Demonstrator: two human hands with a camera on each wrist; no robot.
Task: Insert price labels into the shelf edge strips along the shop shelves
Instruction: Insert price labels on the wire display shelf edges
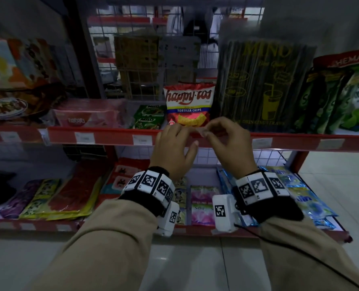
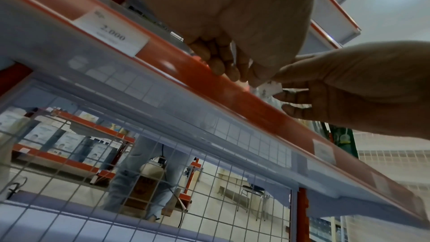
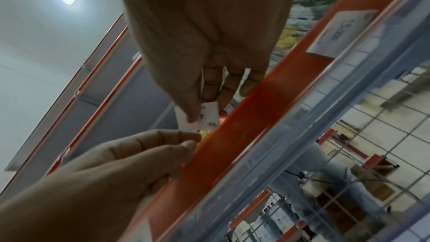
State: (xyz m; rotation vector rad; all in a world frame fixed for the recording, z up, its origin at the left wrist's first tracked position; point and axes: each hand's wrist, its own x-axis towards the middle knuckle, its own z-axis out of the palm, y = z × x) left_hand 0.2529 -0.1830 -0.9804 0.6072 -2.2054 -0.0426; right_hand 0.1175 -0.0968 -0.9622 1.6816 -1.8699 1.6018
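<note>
**Label at the strip, not yet seated**

Landmark: the red tortilla chips bag (image 1: pixel 188 106) standing on the middle shelf.

- Red plastic shelf edge strip with clear cover (image 1: pixel 103 137) runs directly below the bag. Printed white labels already sit in it: one (image 1: pixel 142 140) left of the bag, another (image 1: pixel 262 143) to its right. The stretch right under the bag has none, so I'd judge that's the slot being filled.
- Small white paper price label (image 3: pixel 207 117) is held just in front of that bare stretch, at the strip's upper edge, apart from the channel as far as the right wrist view shows. Print faces outward, likely so it reads correctly once it drops behind the clear cover.
- Right hand (image 1: pixel 226 139): thumb and fingers curled, pinching the label between the fingertips. Held from above, which leaves the lower edge free to feed in.
- Left hand (image 1: pixel 174 148): just below-left of the bag, fingers (image 2: pixel 218 62) bent over the strip's top lip, thumb tip close to the label. Looks like it's steadying or prising the cover; whether it also pinches the label, can't tell.

Next needs the label edge lined up under the lip. Risk: thin paper buckling.
</note>
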